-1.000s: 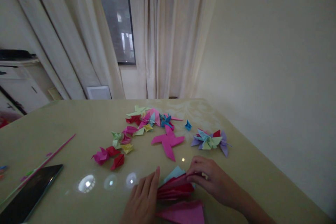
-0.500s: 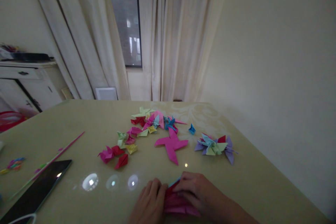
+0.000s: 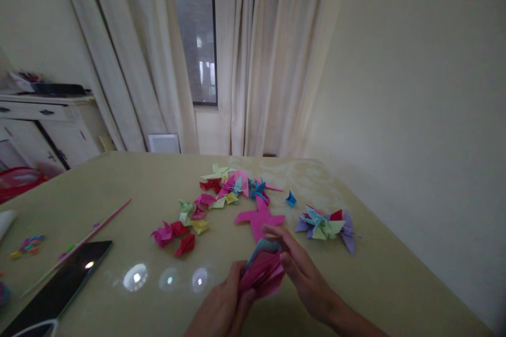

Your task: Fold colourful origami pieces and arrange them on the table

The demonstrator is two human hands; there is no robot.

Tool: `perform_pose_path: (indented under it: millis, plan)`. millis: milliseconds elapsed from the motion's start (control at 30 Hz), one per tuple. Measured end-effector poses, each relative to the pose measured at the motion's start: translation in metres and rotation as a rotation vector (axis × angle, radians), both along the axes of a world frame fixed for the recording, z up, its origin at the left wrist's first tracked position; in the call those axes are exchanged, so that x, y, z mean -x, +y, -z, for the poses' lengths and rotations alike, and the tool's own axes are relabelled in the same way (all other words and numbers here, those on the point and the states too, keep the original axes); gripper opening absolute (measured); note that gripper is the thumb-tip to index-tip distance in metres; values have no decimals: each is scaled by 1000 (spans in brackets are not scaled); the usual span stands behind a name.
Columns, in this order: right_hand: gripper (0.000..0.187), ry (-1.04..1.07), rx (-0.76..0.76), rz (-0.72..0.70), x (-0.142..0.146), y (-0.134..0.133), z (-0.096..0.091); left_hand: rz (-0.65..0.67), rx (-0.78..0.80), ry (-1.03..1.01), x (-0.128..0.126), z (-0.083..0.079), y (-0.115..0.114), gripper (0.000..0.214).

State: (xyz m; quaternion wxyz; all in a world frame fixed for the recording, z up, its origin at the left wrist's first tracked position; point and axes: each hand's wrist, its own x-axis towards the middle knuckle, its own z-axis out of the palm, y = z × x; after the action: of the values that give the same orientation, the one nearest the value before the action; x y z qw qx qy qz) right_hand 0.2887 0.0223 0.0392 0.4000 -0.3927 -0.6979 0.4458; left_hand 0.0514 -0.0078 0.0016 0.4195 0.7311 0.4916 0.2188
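Note:
A folded piece of pink origami paper (image 3: 263, 274) with a light blue edge along its top is held up above the table near the front. My left hand (image 3: 221, 300) is closed on its lower left side, thumb in front. On the right side of the paper is my right hand (image 3: 306, 274), fingers stretched out and apart, the fingertips at the paper's upper right edge. Just behind the hands lies a flat pink pinwheel-shaped paper (image 3: 259, 217), its lower arm partly covered by my right fingers.
Many small folded paper pieces (image 3: 205, 200) lie in a curve across the middle. A cluster of paper flowers (image 3: 326, 224) is at the right, a small blue paper piece (image 3: 291, 199) behind it. A dark tablet (image 3: 59, 284) and a long thin pink-green stick (image 3: 97, 231) lie left.
The pink paper has been lifted off the table and tilted up. My left hand has gone from lying flat beside it to holding it; my right fingers have spread apart.

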Motion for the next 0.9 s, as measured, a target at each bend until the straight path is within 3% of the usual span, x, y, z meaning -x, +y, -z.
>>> perform_pose_path:
  millis: [100,167,233,367,467,600,667,733,833,900]
  plan:
    - [66,21,-35,-51,16,0,-8,-28,-64,-36,-7,-5,-2,51]
    - [62,85,-94,-7,24,2,-12,-51,-56,-10,-7,-1,0,55]
    - [61,115,-141,2,30,4,-14,-38,-58,-14,-5,6,3,50]
    - [73,64,-154,-114,34,6,-14,-27,-90,3,0,17,7,38]
    - [76,32,-163,-87,34,5,-16,-3,-102,90,2,16,9,37]
    - [86,-119,-138,-294,40,9,-20,30,-83,349,8,6,15,38]
    - [82,-195,-152,-323,49,22,-23,29,-111,506,14,3,20,35]
    - [68,-288,-203,-262,64,45,-23,31,-161,600,19,3,24,29]
    - [50,-462,-339,-180,97,92,-16,63,-174,647,23,7,27,33]
    - [47,-504,-380,-170,124,125,-7,92,-184,665,22,11,28,42]
